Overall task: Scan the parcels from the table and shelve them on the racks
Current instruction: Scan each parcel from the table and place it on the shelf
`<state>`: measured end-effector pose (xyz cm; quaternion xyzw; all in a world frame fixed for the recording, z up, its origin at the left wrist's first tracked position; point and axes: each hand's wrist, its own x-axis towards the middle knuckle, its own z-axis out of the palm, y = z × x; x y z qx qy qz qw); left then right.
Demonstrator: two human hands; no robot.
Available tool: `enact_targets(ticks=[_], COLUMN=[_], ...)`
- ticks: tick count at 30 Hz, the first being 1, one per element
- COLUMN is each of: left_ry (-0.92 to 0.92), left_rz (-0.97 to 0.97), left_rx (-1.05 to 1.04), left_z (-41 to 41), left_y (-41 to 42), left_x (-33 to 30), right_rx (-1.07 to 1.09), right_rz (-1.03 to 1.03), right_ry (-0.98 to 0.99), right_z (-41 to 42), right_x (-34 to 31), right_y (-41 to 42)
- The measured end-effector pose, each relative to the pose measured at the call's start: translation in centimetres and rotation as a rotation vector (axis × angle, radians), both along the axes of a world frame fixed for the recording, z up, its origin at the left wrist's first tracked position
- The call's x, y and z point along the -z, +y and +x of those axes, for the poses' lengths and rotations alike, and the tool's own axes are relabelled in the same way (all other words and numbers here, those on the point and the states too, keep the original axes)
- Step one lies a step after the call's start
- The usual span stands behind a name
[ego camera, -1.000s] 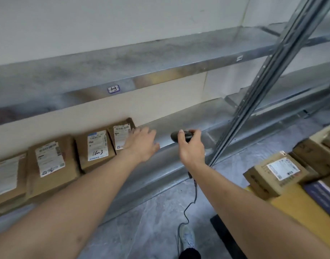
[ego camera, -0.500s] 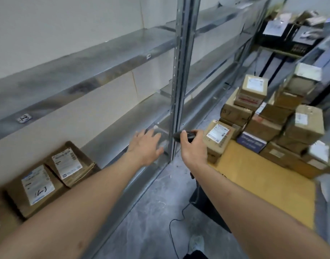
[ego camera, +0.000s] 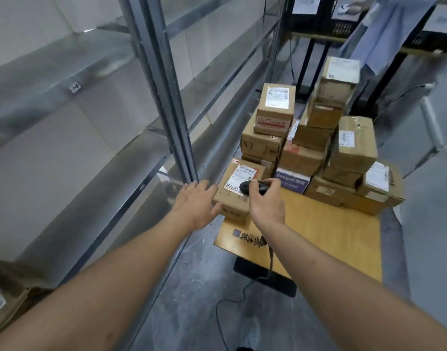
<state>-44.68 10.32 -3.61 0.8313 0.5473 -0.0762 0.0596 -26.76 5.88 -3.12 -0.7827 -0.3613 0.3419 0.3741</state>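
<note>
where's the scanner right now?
In the head view, centre frame: the black scanner is held in the right hand, above the labelled parcel at the table's near-left corner.

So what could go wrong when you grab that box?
The pile of boxes behind it is tall and uneven, so a bump might topple it. The left hand reaches for the front box alone, since the right hand holds the scanner; it might slip. The cord could trip feet.
</note>
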Motion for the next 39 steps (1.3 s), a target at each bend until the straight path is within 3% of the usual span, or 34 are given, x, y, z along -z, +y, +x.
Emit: enact_targets(ticks=[14, 23, 25, 30, 39], left_ry=[-0.046, -0.190, -0.276, -0.697, -0.949], left_rz=[-0.152, -0.328, -0.415, -0.743, -0.933], left_rx=[0.017, -0.026, -0.052, -0.210, -0.324], left_z=[4.1, 3.1, 2.6, 1.6, 1.4], left_y=[9.1, 15.4, 16.5, 17.4, 16.9], left_x=[6.5, 12.2, 13.9, 17.6, 19.6], right_rx=[0.029, 0.135, 0.160, 0.220, 0.299], right_rz=[-0.139, -0.225, -0.233, -0.208, -0.199], right_ry=[0.005, -0.061, -0.083, -0.135, -0.155], right_z=[4.4, 3.1, 3.0, 2.4, 1.3], right_x=[5.3, 9.8, 10.5, 11.6, 12.0], right_y=[7.1, 10.0, 10.1, 10.0, 10.1])
